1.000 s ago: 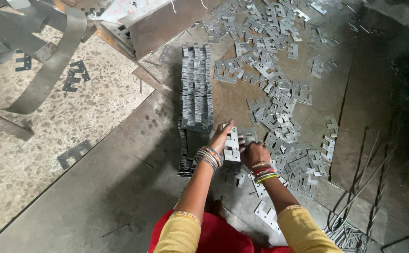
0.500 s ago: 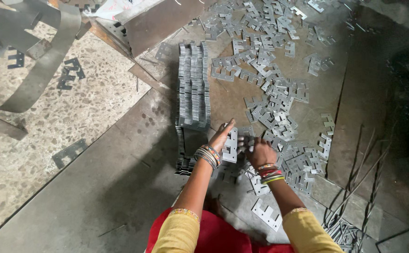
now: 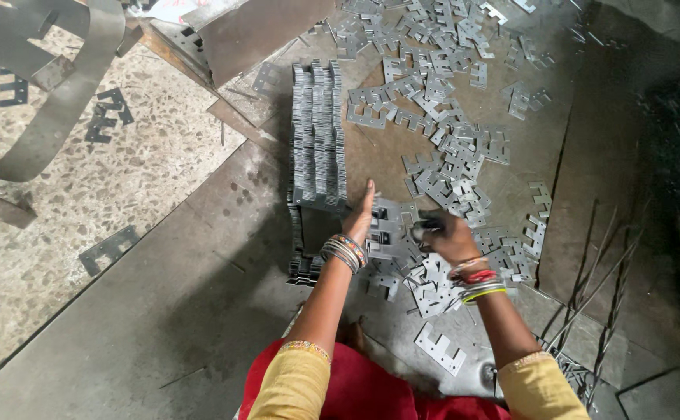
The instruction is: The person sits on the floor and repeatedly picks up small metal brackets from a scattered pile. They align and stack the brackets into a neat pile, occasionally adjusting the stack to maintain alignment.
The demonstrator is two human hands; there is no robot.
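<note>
My left hand (image 3: 361,217) grips a small bundle of flat E-shaped metal stampings (image 3: 387,229), held upright on the floor sheet. My right hand (image 3: 443,236) is closed around one or a few more stampings and presses them against the bundle's right side. Directly to the left of my left hand lies a long neat row of stacked stampings (image 3: 318,140), running away from me, with a shorter dark stack (image 3: 306,250) at its near end. Loose stampings (image 3: 449,148) are scattered in a heap ahead and to the right.
A curved metal strip (image 3: 60,101) and punched scrap lie on the speckled floor at left. A folded rusty sheet (image 3: 254,31) stands at the top. Thin wire rods (image 3: 589,288) lie to the right. One loose stamping (image 3: 439,348) lies near my knees.
My right hand has moved up and closed in against the bundle in my left hand. The view has drifted slightly; the stacked row stays in place.
</note>
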